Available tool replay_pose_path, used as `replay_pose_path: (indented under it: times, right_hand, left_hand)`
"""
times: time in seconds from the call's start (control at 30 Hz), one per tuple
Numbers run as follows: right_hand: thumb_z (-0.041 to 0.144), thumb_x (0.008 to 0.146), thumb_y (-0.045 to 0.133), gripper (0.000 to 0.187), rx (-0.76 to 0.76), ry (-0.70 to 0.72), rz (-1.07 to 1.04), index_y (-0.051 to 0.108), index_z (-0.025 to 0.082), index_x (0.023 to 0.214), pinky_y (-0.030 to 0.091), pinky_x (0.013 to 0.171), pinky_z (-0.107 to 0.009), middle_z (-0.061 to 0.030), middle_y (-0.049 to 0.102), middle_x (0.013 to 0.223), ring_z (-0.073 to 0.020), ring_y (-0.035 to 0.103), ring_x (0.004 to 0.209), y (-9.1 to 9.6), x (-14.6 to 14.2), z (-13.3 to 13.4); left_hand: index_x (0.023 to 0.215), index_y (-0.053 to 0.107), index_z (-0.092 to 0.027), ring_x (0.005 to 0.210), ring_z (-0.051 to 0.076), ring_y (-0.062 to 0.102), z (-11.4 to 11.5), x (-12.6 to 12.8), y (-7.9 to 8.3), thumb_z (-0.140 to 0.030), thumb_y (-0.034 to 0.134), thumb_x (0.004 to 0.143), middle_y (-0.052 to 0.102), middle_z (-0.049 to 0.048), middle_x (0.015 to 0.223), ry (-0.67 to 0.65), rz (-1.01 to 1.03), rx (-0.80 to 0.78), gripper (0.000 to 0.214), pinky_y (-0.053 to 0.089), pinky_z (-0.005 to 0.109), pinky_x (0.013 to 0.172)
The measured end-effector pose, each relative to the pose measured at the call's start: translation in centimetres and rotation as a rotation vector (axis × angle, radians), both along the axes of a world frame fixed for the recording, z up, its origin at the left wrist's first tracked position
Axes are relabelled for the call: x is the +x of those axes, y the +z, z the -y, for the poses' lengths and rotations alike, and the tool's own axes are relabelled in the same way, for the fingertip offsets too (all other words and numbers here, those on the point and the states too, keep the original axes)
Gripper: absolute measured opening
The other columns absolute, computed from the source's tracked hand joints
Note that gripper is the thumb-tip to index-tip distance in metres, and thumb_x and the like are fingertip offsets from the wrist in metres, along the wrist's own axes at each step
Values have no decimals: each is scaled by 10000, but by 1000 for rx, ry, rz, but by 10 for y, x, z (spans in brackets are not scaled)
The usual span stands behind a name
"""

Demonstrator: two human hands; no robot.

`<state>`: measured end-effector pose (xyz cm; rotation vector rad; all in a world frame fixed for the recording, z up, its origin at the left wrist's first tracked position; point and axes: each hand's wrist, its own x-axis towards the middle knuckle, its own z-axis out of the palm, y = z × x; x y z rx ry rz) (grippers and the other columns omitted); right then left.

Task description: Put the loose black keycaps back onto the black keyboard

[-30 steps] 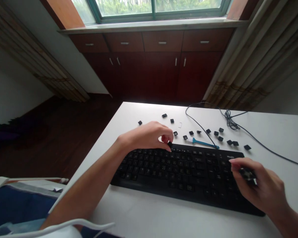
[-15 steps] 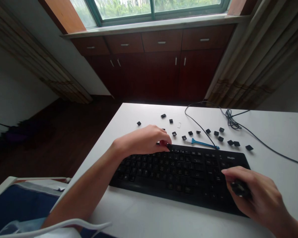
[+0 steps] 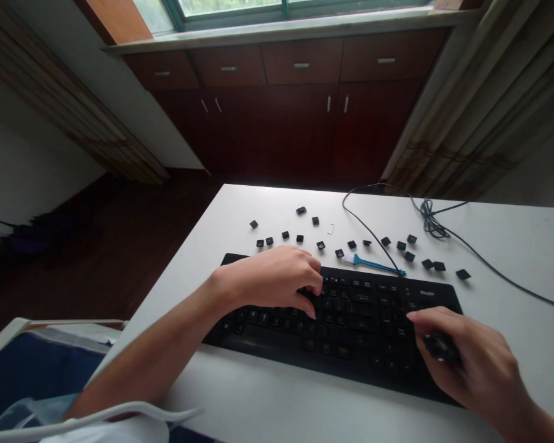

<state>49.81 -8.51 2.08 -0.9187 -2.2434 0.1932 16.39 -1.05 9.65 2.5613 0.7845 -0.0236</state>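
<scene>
A black keyboard (image 3: 277, 352) lies on the white table, with gaps where several keys are off. Over its middle rows is my left hand (image 3: 277, 277), the thumb and curled fingers apart; no held thing shows between them. At the keyboard's right end, my right hand (image 3: 471, 357) is wrapped round a dark, rounded tool handle (image 3: 442, 348); the rest of that tool is hidden. Loose black keycaps (image 3: 321, 245) lie scattered beyond the keyboard. Among them is a blue brush (image 3: 373, 264) with pale bristles, close to the keyboard's back edge.
A black cable (image 3: 369, 227) loops behind the keyboard to a tied bundle (image 3: 431, 221) at the back right. A thin bent wire (image 3: 331, 229) lies among the keycaps. Left of the table stands a chair (image 3: 32, 363) with blue cloth. Red-brown cabinets (image 3: 300, 129) line the far wall.
My left hand has come from the keyboard's back edge down over the keys, and its thumb and fingers have parted. My right hand keeps its hold. The view tilts slightly lower.
</scene>
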Motion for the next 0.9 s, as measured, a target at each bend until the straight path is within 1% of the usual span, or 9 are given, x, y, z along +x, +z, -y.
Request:
replay_pose_path:
  times: [0.13,0.27,0.37,0.47,0.57,0.63,0.7,0.8,0.9]
  right_hand:
    - [32,812,622,358,1,2,12,623,194,1131,587,677,-288,-49,737,914,-206,737,766,0,0,0]
    - [47,821,628,341,-8,8,1,631,195,1128,587,681,-286,-49,734,920,-202,733,763,0,-2,1]
    - [57,839,631,332,6,-2,2,639,195,1142,574,671,-273,-41,725,899,-186,722,740,1,-5,1]
    - [55,858,634,374,11,-3,33,634,181,1210,542,625,-245,-24,706,853,-146,687,669,2,-6,2]
    - [35,875,596,442,21,24,96,606,168,1296,531,633,-230,-15,699,839,-129,675,667,4,-6,4]
    - [23,877,559,475,46,49,141,593,172,1327,540,668,-231,-25,714,884,-141,695,730,7,-7,6]
    - [23,875,538,473,55,34,180,602,181,1317,545,686,-241,-53,726,988,-162,712,812,10,-13,10]
    - [49,891,536,403,24,-29,213,635,173,1262,555,741,-283,-106,698,1152,-206,714,917,16,-34,20]
    - [28,895,497,434,-41,-6,181,617,152,1294,557,828,-304,-126,679,1186,-218,691,999,23,-66,33]
  left_hand:
    - [962,760,-238,859,182,668,2,-1,5,-412,811,805,733,2,909,2,-28,38,240,469,326,781]
    - [939,759,-257,847,185,670,4,-5,16,-409,797,825,725,-4,884,38,-45,71,193,463,333,783]
    - [968,751,-262,850,190,671,8,-13,25,-439,739,875,728,3,912,91,-50,94,199,464,337,783]
    - [1062,731,-257,916,203,662,21,-28,25,-453,637,951,725,29,1002,142,-42,147,245,475,350,837]
    - [1143,694,-255,1017,222,637,46,-51,11,-421,547,1007,698,55,1133,236,-1,198,260,485,374,910]
    - [1209,658,-273,1094,233,617,70,-67,-4,-367,549,1008,672,64,1207,351,65,256,247,494,390,953]
    - [1303,593,-300,1177,262,582,96,-81,-22,-319,579,986,639,79,1277,474,111,335,317,489,432,1006]
    - [1436,466,-346,1262,310,533,133,-91,-48,-281,593,957,590,101,1350,655,166,444,500,474,508,1059]
    - [1503,385,-362,1313,335,499,159,-88,-66,-272,568,958,545,116,1402,788,180,483,582,471,554,1078]
